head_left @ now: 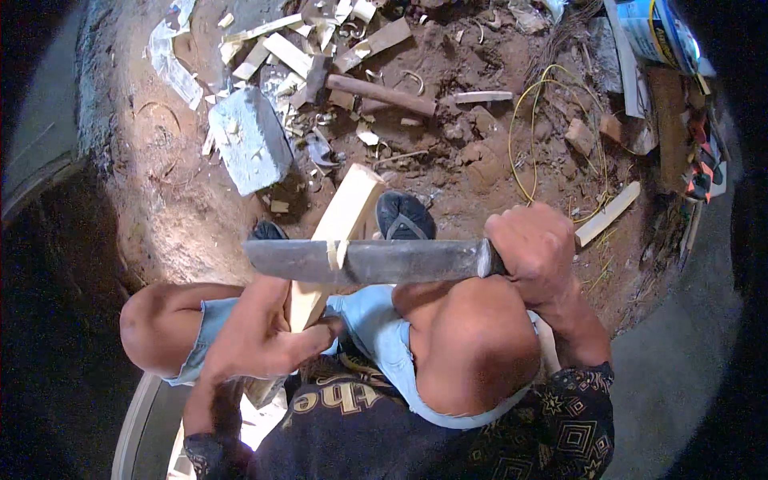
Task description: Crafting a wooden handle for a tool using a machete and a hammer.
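Note:
My right hand (532, 250) is closed around the dark handle of a machete (408, 260), whose broad grey blade points left, across a pale piece of wood (349, 200). A thin curled shaving (336, 254) stands at the blade where it crosses the wood. My left hand (276, 328) grips the lower end of the wood, which slants up and away to the right between my knees. How deep the blade sits in the wood cannot be made out.
A hammer (380, 94) lies among wood chips beyond my feet. Left of it sits a whitish block (250, 140). Yellow wire (534, 136) loops on the reddish dirt, near a wood strip (610, 214). A blue bucket (656, 36) stands at the far right.

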Demonstrator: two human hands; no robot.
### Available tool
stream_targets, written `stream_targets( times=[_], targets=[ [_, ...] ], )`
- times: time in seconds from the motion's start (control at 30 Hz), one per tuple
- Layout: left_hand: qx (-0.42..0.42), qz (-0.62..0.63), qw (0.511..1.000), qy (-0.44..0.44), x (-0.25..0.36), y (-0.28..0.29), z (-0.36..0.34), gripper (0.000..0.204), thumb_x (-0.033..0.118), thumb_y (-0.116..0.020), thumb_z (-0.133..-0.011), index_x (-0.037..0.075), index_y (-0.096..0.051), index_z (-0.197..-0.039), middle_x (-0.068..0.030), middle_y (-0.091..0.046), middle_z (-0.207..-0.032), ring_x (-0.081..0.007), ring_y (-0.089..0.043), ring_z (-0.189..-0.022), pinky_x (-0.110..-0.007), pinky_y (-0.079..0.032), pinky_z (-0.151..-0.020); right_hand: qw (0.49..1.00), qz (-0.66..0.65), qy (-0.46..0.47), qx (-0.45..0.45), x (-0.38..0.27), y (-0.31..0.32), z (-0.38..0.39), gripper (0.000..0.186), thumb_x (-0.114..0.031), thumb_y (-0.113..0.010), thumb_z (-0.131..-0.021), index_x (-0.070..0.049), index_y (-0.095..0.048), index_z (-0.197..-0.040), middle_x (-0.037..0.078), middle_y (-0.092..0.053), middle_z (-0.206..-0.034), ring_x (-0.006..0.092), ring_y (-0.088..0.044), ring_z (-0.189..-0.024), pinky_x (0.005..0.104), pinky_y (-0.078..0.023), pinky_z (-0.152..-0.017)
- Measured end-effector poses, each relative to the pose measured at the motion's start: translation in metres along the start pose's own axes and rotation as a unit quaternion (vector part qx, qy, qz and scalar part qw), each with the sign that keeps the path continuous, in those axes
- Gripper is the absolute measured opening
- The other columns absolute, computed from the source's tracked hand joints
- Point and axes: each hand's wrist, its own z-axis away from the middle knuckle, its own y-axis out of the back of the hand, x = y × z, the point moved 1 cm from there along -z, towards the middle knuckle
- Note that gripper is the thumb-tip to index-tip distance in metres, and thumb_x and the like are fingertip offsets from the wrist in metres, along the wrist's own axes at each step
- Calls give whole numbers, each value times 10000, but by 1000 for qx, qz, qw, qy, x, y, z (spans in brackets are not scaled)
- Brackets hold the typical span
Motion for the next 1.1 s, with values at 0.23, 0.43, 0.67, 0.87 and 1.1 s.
stream_targets(
  times=[0.23, 0.43, 0.67, 0.87, 1.1],
  targets=[
    [13, -120, 990, -72, -18, 11, 8, 491, 91, -789, -695, 34, -547, -1118, 4, -583, -855, -101, -563, -776, -264, -448, -682, 1000, -25, -19, -2, 1, -2, -1, 249, -285, -645, -674, -98, -480, -684, 59, -408, -568, 255, -490, -509, 398, -330, -476],
    [-2, -65, 998, -15, -23, 15, 20, 625, 118, -749, -714, 3, -525, -1286, -83, -611, -958, -168, -574, -920, -288, -441, -840, 997, -58, -47, -16, 7, -6, 8, 373, -375, -704, -686, -75, -482, -694, 98, -444, -583, 309, -511, -536, 429, -347, -493],
    [71, -52, 995, -50, -29, 11, 15, 760, 183, -822, -745, -15, -432, -1366, -43, -576, -956, -122, -551, -864, -262, -449, -783, 985, -95, -141, 11, 4, -9, 24, 396, -383, -723, -674, -40, -570, -799, 142, -513, -623, 344, -585, -602, 450, -409, -531],
    [-87, 160, 976, -122, -20, 9, -24, 721, 59, -717, -851, -1, -295, -1431, -132, -632, -1018, -201, -672, -855, -329, -583, -659, 995, -102, -19, 3, 1, -11, 3, 377, -390, -685, -706, -45, -574, -813, 103, -513, -618, 321, -577, -587, 433, -407, -514],
    [-75, 137, 966, -206, -10, 0, -40, 746, 19, -743, -812, 24, -338, -1438, -94, -657, -1052, -134, -654, -838, -275, -559, -696, 997, -78, 14, 8, -2, -10, -5, 386, -427, -657, -721, -64, -547, -792, 72, -467, -595, 287, -545, -549, 421, -392, -495]
  ],
)
